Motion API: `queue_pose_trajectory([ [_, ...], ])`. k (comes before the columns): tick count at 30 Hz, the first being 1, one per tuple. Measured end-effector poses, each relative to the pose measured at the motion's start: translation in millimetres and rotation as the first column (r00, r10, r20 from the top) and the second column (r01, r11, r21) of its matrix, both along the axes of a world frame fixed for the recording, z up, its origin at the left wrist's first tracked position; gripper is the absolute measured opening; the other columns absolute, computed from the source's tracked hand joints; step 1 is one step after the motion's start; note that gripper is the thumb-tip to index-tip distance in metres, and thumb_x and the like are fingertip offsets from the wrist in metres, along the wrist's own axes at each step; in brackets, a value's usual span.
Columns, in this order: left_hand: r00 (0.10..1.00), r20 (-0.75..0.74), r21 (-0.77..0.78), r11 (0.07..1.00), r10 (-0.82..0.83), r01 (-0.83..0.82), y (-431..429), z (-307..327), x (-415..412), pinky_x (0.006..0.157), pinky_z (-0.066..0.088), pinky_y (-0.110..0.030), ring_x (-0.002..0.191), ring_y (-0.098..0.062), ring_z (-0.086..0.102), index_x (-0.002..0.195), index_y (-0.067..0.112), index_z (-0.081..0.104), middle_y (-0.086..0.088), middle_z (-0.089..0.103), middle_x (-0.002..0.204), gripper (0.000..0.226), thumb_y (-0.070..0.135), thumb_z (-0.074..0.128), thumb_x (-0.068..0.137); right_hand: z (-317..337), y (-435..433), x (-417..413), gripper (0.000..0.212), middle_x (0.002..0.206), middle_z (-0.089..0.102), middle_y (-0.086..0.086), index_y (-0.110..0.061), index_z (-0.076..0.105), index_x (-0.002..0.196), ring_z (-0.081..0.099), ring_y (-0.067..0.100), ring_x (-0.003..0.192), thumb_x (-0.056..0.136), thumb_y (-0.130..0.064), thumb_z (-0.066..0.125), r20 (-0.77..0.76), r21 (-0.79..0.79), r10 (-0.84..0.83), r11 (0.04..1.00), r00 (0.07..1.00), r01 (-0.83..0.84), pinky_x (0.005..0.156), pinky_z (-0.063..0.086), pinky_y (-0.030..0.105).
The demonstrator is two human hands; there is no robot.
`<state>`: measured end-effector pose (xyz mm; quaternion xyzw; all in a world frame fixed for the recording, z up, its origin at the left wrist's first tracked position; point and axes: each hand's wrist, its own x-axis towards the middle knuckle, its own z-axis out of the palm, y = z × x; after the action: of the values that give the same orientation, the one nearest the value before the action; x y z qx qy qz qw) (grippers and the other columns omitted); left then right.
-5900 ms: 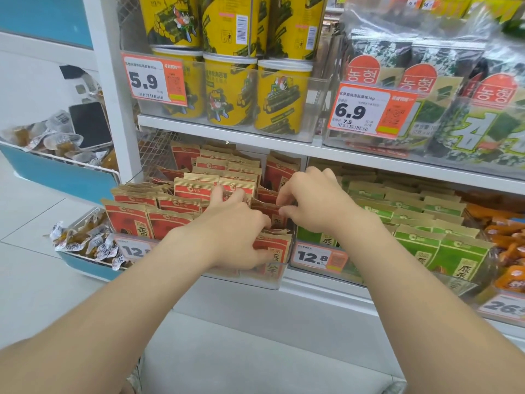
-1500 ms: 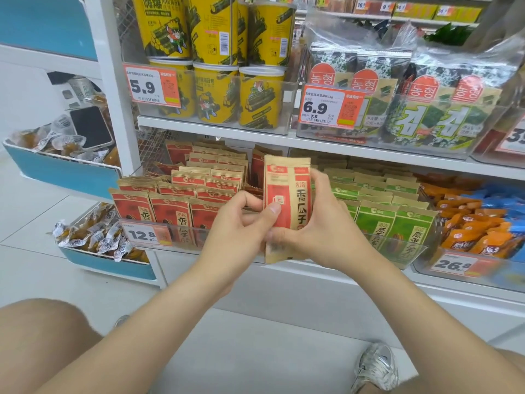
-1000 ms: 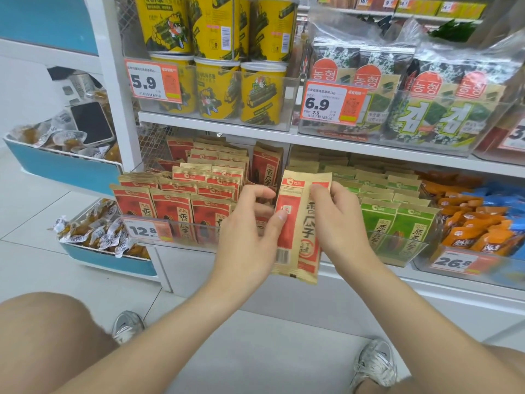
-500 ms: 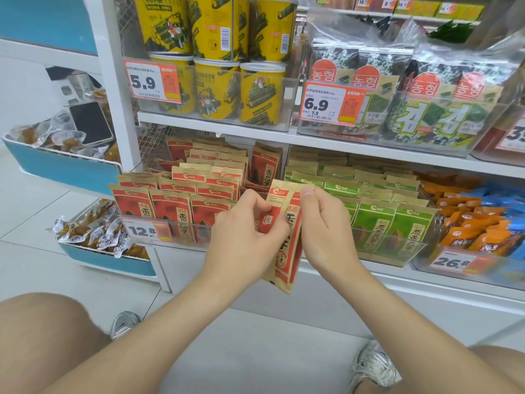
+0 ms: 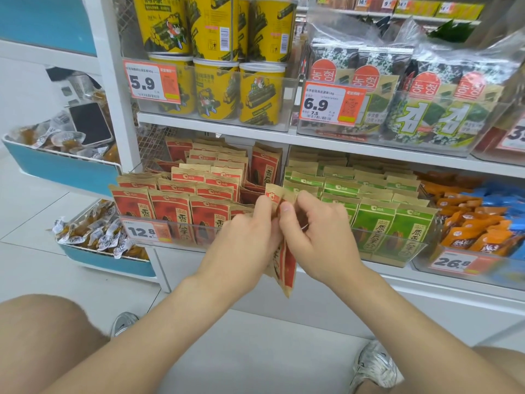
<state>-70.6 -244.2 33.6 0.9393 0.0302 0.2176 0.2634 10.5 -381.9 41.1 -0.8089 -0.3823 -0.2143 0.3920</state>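
A red-and-tan snack packet hangs edge-on in front of the lower shelf, held between both hands. My left hand pinches its upper left side with thumb and fingers. My right hand grips its upper right side, fingers curled round it. Only the packet's top corner and lower end show; the middle is hidden by the hands. Behind them a clear bin holds rows of the same red packets.
Green packets fill the bin to the right, orange and blue ones beyond. Yellow tubs and seaweed bags stand on the shelf above. Blue bins of wrapped sweets sit at left. My knees and shoes are below.
The packet was held face-on, then turned edge-on and lowered a little. Both hands closed in together on its top.
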Motion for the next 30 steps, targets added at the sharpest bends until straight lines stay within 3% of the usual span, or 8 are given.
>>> queue_pose_trajectory([
  [3,0.999,0.035,-0.11,0.994,0.034,-0.03,5.5,1.2,3.4,0.06,0.05,-0.044,0.067,-0.021,0.061,0.093,0.026,0.046,0.005,0.064,0.073,0.026,0.048,0.048,0.106,-3.2,-0.5,0.4,0.037,0.057,0.045,-0.01,-0.02,0.043,0.074,0.044,0.014,0.05,0.105,-0.038,0.052,0.028,-0.026,0.004,1.0,1.0,-0.003,0.048,0.038,0.042],
  [7,0.992,0.087,-0.186,0.98,0.09,-0.073,12.0,3.9,9.0,0.061,0.055,-0.042,0.063,-0.01,0.066,0.086,0.03,0.055,0.01,0.07,0.07,0.024,0.043,0.054,0.106,1.9,4.1,-2.3,0.037,0.057,0.046,-0.011,-0.029,0.043,0.076,0.049,0.011,0.054,0.111,-0.039,0.05,-0.066,0.003,-0.034,0.999,0.997,0.035,0.056,0.041,0.032],
  [11,0.971,0.18,-0.052,0.987,0.158,-0.151,11.7,6.7,7.1,0.058,0.057,-0.043,0.064,-0.014,0.069,0.097,0.034,0.059,0.013,0.07,0.073,0.027,0.054,0.044,0.107,7.7,2.9,0.6,0.031,0.066,0.063,-0.007,-0.023,0.063,0.083,0.06,0.014,0.065,0.11,-0.036,0.054,-0.199,0.027,0.009,1.0,0.98,-0.003,0.06,0.045,0.029],
  [15,0.944,0.259,-0.08,0.979,0.204,-0.189,10.9,14.8,8.4,0.061,0.059,-0.044,0.067,-0.017,0.071,0.101,0.032,0.061,0.011,0.071,0.075,0.026,0.054,0.047,0.105,9.9,5.4,-2.5,0.029,0.081,0.073,-0.008,-0.021,0.071,0.1,0.067,0.014,0.072,0.111,-0.04,0.052,-0.245,0.01,0.051,0.999,0.968,-0.051,0.071,0.052,0.037],
  [21,0.969,0.181,-0.157,0.977,0.169,-0.142,2.8,12.5,11.0,0.071,0.061,-0.044,0.072,-0.013,0.072,0.1,0.032,0.059,0.012,0.07,0.078,0.018,0.048,0.067,0.097,0.1,5.0,4.5,0.035,0.07,0.062,-0.013,-0.025,0.061,0.084,0.059,0.01,0.064,0.115,-0.032,0.046,-0.197,0.005,-0.041,0.999,0.98,0.043,0.064,0.039,0.034],
  [24,0.977,0.128,-0.21,0.967,0.173,-0.144,-0.5,16.3,10.4,0.075,0.061,-0.045,0.074,-0.013,0.072,0.1,0.034,0.058,0.014,0.07,0.08,0.023,0.048,0.07,0.086,-2.2,3.7,6.2,0.04,0.063,0.057,-0.016,-0.03,0.055,0.078,0.057,0.005,0.06,0.116,-0.032,0.044,-0.162,0.015,-0.064,0.998,0.985,0.067,0.058,0.035,0.016],
  [27,0.979,0.081,-0.244,0.956,0.185,-0.16,0.3,21.9,9.9,0.076,0.062,-0.045,0.074,-0.011,0.073,0.098,0.034,0.06,0.015,0.071,0.079,0.026,0.05,0.069,0.08,-2.4,3.6,5.8,0.044,0.063,0.06,-0.012,-0.024,0.061,0.077,0.058,0.01,0.06,0.116,-0.034,0.042,-0.14,0.015,-0.054,0.998,0.989,0.057,0.059,0.038,0.023],
  [30,0.978,0.056,-0.244,0.953,0.201,-0.182,1.2,23.5,9.3,0.078,0.061,-0.043,0.073,-0.01,0.072,0.091,0.032,0.061,0.015,0.071,0.076,0.022,0.049,0.066,0.079,-0.4,5.5,1.6,0.045,0.057,0.052,-0.017,-0.038,0.049,0.071,0.055,0.008,0.057,0.116,-0.033,0.044,-0.132,0.008,-0.03,0.999,0.991,0.031,0.056,0.031,0.02],
])
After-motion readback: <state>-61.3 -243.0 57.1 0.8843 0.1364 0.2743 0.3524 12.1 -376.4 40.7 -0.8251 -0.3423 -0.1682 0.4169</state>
